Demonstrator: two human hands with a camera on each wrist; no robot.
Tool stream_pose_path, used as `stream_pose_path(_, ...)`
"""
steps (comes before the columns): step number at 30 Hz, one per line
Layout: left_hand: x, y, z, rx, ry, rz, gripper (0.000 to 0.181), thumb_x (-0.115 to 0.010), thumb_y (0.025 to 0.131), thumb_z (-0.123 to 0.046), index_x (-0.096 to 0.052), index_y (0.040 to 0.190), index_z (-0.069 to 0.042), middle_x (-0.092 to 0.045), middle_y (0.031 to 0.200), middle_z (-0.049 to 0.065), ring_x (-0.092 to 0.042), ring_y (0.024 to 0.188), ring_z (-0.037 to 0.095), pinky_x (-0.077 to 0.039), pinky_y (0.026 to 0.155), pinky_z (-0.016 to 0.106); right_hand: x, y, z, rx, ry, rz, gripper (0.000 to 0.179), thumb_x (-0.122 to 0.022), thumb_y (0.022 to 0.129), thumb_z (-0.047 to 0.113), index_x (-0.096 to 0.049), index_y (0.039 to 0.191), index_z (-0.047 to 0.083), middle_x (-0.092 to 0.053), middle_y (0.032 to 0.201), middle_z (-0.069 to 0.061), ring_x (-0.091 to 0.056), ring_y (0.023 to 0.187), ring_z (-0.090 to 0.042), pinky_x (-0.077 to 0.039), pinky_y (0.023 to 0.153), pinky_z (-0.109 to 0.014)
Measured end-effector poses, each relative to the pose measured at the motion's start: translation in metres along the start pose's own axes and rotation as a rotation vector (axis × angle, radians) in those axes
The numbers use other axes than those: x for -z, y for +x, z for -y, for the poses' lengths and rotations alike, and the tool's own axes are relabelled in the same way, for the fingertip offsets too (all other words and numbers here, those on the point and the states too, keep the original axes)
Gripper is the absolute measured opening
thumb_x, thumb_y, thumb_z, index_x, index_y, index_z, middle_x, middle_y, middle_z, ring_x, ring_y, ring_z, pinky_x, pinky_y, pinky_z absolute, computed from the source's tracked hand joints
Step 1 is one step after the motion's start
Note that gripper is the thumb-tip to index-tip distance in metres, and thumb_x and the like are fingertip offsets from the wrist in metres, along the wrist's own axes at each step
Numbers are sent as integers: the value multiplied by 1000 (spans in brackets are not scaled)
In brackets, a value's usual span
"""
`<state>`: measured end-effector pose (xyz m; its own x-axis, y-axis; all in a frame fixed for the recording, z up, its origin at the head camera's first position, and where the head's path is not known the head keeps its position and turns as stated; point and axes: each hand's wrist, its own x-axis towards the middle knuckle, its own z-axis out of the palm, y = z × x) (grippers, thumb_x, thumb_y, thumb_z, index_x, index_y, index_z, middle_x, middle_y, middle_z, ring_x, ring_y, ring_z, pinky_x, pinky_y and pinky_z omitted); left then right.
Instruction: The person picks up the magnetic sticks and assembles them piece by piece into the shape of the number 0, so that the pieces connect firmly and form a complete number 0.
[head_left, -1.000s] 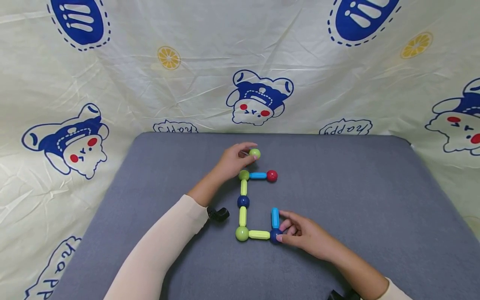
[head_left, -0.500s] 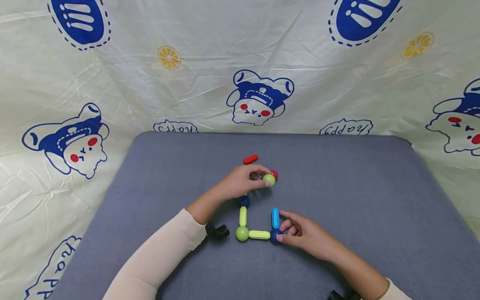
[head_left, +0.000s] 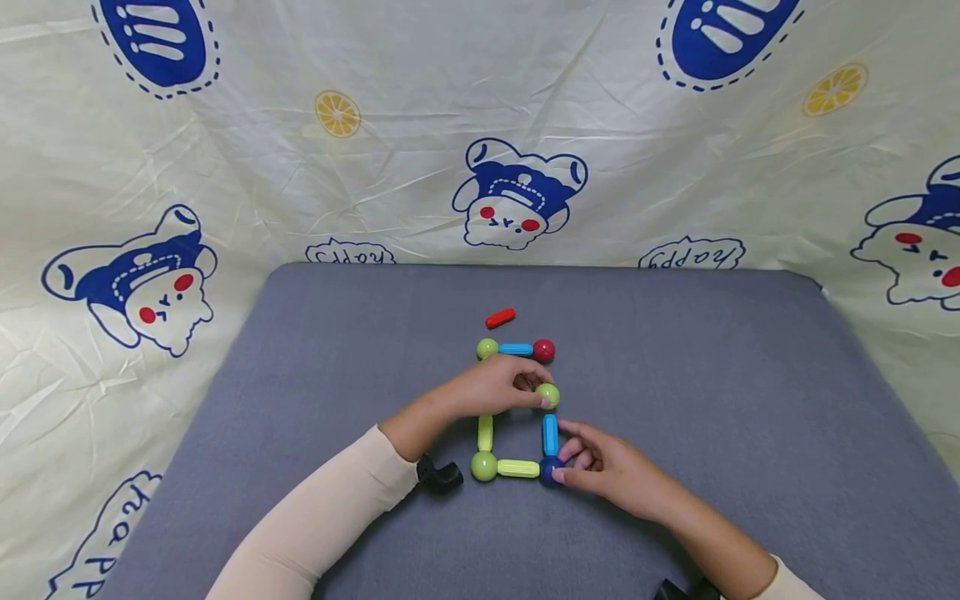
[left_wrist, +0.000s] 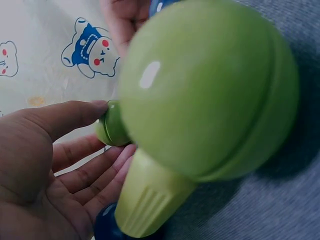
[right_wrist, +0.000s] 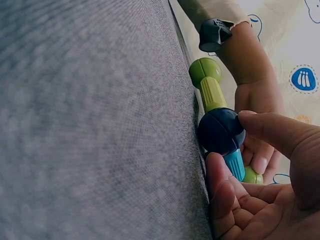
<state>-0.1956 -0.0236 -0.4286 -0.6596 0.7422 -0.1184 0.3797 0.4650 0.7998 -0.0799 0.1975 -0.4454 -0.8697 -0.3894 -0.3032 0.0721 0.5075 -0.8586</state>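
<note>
My left hand [head_left: 491, 387] pinches a green ball [head_left: 548, 397] between thumb and fingers, just above the far end of a light blue rod [head_left: 551, 435]. That rod rises from a dark blue ball [head_left: 549, 472], which my right hand [head_left: 618, 468] holds with thumb and fingers. In the right wrist view the dark blue ball [right_wrist: 221, 131] joins a yellow-green rod [right_wrist: 212, 94]. The rods and balls form an outline on the table, with a green corner ball [head_left: 483, 466] at the near left. My left hand covers part of the left side, including its middle ball.
Along the far side a green ball [head_left: 487, 347], a light blue rod [head_left: 516, 349] and a red ball [head_left: 544, 351] are connected. Behind them a loose red rod [head_left: 500, 318] lies on the grey tabletop [head_left: 712, 375]. A printed cloth [head_left: 420, 167] hangs beyond the table.
My left hand has carried the green ball from beyond the far row toward me, over to the light blue rod's end. The red rod has come into view. My right hand has stayed put.
</note>
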Motion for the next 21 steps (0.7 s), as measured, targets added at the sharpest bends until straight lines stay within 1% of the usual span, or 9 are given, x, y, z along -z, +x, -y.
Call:
stream_pose_path(6,-6,1,1,-15,72,21,27,-71,96,-26,-71,120,-14,-71,108,-3,-63,94,4,-51,80,16,0,0,0,-10,2,-2,76,-75,92,32,-41,150,-2,-65,110,-8,-60,86,-13,-49,68,-22)
stream_pose_path(14,-9,3,0,-37,122,19,28,-70,97,-25,-72,122,-13,-72,111,-1,-63,94,5,-51,80,16,-1,0,1,-21,-3,-14,76,-76,91,33,-42,149,-2,-66,109,-8,-61,87,-14,-50,69,-22)
stream_pose_path(21,-12,4,0,-42,215,7,31,-69,98,-28,-72,124,-13,-70,110,0,-62,95,7,-49,80,16,-1,-1,1,-23,-15,-23,75,-76,91,33,-43,149,-2,-66,109,-7,-61,86,-12,-50,69,-22)
